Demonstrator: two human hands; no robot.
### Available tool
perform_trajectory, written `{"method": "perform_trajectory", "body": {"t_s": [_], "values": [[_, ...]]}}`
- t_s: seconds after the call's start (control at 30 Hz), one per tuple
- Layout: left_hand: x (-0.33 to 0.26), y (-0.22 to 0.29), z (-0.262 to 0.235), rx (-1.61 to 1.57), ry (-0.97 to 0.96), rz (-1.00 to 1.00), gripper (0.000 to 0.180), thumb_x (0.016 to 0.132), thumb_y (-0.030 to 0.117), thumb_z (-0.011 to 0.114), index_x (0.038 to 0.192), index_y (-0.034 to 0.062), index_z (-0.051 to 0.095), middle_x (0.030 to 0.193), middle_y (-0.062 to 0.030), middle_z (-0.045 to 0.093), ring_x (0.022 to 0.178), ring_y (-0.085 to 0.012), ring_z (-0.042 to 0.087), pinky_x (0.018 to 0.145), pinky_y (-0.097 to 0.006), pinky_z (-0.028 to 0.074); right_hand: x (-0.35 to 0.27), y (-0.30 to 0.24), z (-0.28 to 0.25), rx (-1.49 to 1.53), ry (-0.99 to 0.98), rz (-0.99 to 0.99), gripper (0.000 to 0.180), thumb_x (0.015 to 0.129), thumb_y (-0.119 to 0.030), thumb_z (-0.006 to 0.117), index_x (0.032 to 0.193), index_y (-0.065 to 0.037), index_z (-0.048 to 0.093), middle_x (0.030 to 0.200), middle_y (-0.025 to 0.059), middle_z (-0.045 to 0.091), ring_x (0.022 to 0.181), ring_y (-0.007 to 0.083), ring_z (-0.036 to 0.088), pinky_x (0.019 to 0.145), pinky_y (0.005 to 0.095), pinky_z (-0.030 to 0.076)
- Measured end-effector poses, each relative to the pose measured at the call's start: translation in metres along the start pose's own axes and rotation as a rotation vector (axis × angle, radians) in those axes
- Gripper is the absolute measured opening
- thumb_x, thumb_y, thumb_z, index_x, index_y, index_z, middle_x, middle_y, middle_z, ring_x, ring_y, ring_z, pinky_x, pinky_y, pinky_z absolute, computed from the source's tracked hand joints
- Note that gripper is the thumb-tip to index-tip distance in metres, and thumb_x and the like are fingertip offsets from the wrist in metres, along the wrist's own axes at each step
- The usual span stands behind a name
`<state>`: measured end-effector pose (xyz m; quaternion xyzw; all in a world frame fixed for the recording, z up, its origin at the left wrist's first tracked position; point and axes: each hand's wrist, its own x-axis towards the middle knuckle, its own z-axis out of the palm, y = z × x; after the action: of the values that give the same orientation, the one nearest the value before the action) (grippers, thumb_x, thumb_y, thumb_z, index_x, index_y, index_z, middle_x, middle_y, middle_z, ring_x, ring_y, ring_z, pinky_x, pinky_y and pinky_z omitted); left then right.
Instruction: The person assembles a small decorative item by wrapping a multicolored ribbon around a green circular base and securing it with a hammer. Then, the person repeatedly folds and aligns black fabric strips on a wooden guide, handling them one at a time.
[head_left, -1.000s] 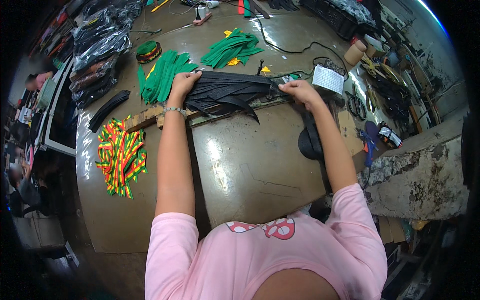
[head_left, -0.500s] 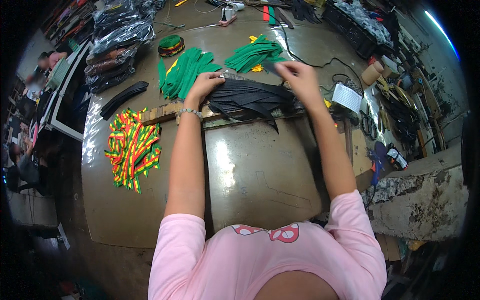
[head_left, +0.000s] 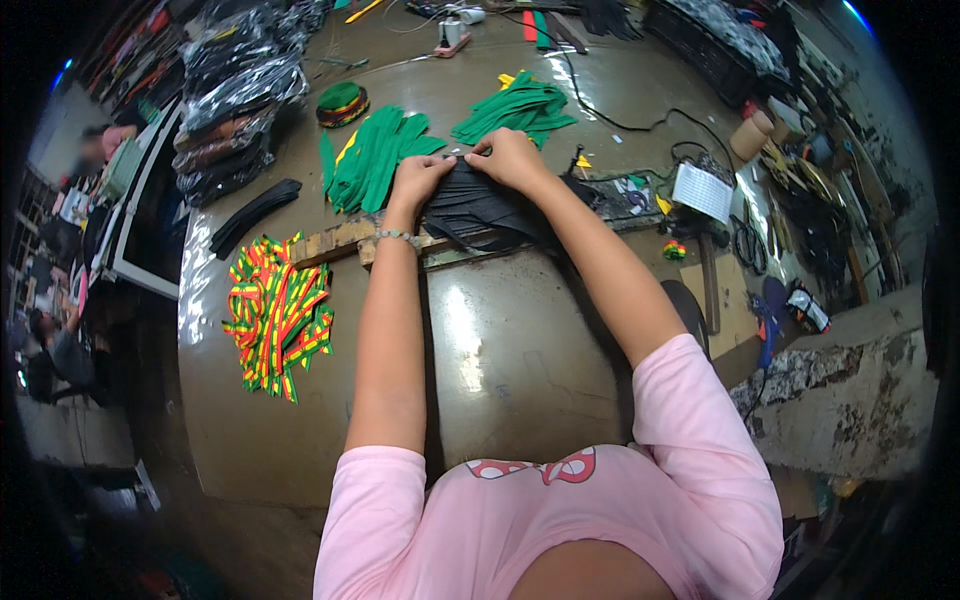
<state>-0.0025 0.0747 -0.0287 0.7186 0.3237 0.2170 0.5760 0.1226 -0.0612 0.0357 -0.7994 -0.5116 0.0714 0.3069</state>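
Observation:
Black strips (head_left: 475, 212) lie bunched over a long wooden board (head_left: 338, 240) on the table. At the far end of the bunch, my left hand (head_left: 420, 180) has its fingers closed on the strip ends. My right hand (head_left: 507, 160) pinches the same ends just to the right, its fingertips close to the left ones. Which single strip each hand grips is too small to make out. Green strips (head_left: 375, 160) are heaped beyond my left hand, and a second green heap (head_left: 515, 110) lies beyond my right hand.
Red, yellow and green patterned strips (head_left: 280, 320) lie at the left, near a separate black bundle (head_left: 255, 215). A green roll (head_left: 342, 103) stands behind. Plastic-wrapped stacks (head_left: 240, 90) rise at far left. A cable (head_left: 630, 130) crosses the right side near scissors (head_left: 748, 240).
My right hand has come left from the right side, bringing its fingers to the strip ends beside my left hand. My left hand stays at the bunch; the view has shifted slightly.

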Motion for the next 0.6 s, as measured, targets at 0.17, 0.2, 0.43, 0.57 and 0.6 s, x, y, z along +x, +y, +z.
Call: {"method": "perform_trajectory", "body": {"t_s": [0.17, 0.2, 0.43, 0.57, 0.6], "values": [[-0.001, 0.003, -0.001, 0.016, -0.006, -0.047, 0.028, 0.08, 0.023, 0.065, 0.086, -0.0049, 0.065, 0.077, -0.0027, 0.062, 0.064, -0.0095, 0.053, 0.059, -0.023, 0.042, -0.045, 0.046, -0.101, 0.062, -0.085, -0.031, 0.032, 0.073, -0.032, 0.07, 0.079, -0.001, 0.068, 0.068, 0.0075, 0.064, 0.059, 0.0134, 0.058, 0.057, 0.0287, 0.046], [-0.003, 0.006, 0.0, -0.001, -0.013, -0.06, 0.029, 0.08, 0.023, 0.065, 0.086, -0.0048, 0.065, 0.077, -0.0029, 0.062, 0.064, -0.0097, 0.053, 0.059, -0.023, 0.042, -0.061, 0.062, -0.117, 0.153, -0.065, 0.028, 0.03, 0.073, -0.03, 0.071, 0.075, -0.001, 0.067, 0.061, 0.0021, 0.058, 0.054, 0.0076, 0.048, 0.05, 0.0252, 0.039], [-0.015, 0.021, 0.002, -0.069, -0.011, -0.085, 0.025, 0.08, 0.021, 0.066, 0.078, -0.0034, 0.066, 0.073, -0.0052, 0.063, 0.06, -0.0096, 0.054, 0.056, -0.023, 0.042, -0.118, 0.131, -0.1, 0.659, -0.112, 0.508, 0.028, 0.076, -0.034, 0.07, 0.075, -0.007, 0.065, 0.058, -0.0057, 0.046, 0.048, 0.0057, 0.034, 0.044, 0.0242, 0.025], [-0.015, 0.022, 0.001, -0.052, -0.025, -0.069, 0.024, 0.08, 0.021, 0.066, 0.079, -0.003, 0.066, 0.072, -0.0042, 0.063, 0.06, -0.0093, 0.054, 0.057, -0.022, 0.043, -0.119, 0.143, -0.087, 0.676, -0.105, 0.482, 0.028, 0.077, -0.033, 0.069, 0.076, -0.005, 0.064, 0.059, -0.0038, 0.048, 0.049, 0.0063, 0.036, 0.045, 0.0244, 0.026], [-0.015, 0.022, 0.001, -0.042, -0.012, -0.068, 0.024, 0.08, 0.021, 0.066, 0.079, -0.0031, 0.066, 0.072, -0.0042, 0.063, 0.06, -0.0094, 0.054, 0.058, -0.023, 0.043, -0.119, 0.145, -0.086, 0.653, -0.093, 0.461, 0.028, 0.077, -0.032, 0.069, 0.076, -0.004, 0.064, 0.059, -0.0034, 0.048, 0.049, 0.0067, 0.037, 0.045, 0.0246, 0.027]]}}
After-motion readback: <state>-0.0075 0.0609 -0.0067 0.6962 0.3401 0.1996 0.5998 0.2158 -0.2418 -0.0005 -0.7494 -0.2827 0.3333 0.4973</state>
